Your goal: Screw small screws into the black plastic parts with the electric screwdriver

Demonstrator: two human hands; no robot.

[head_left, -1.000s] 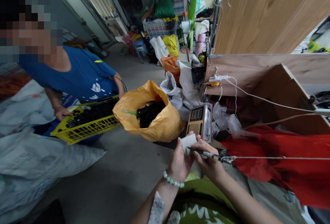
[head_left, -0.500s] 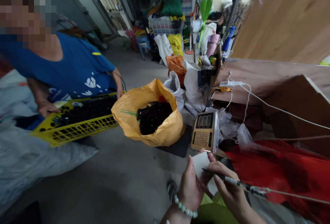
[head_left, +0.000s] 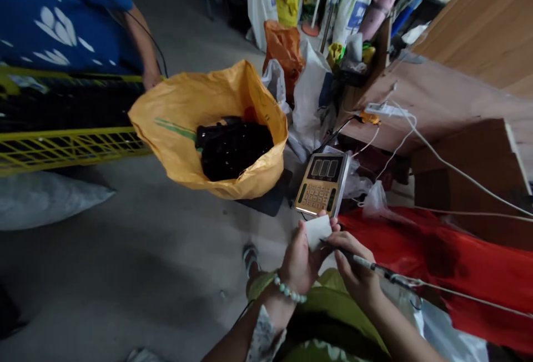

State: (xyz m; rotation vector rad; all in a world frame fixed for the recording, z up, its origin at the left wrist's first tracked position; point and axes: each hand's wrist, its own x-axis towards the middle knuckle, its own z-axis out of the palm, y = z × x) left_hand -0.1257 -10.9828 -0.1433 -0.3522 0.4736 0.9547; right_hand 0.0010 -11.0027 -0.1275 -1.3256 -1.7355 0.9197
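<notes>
Left hand: the left hand (head_left: 300, 256) grasps a small white paper card (head_left: 318, 230), held up just below the scale.
Right hand: the right hand (head_left: 355, 270) grips a thin dark pen (head_left: 361, 262), its tip on the card.
Scale: a gold electronic scale display with keypad (head_left: 321, 184) (digits unreadable).
Bag: a yellow plastic sack of black parts (head_left: 208, 129), left of the scale.
Writing: none on the card can be read.

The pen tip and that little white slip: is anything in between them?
Nothing visible. The right hand holds the pen with its tip right at the white slip, which the left hand holds up. The scale display sits behind, not between.
</notes>
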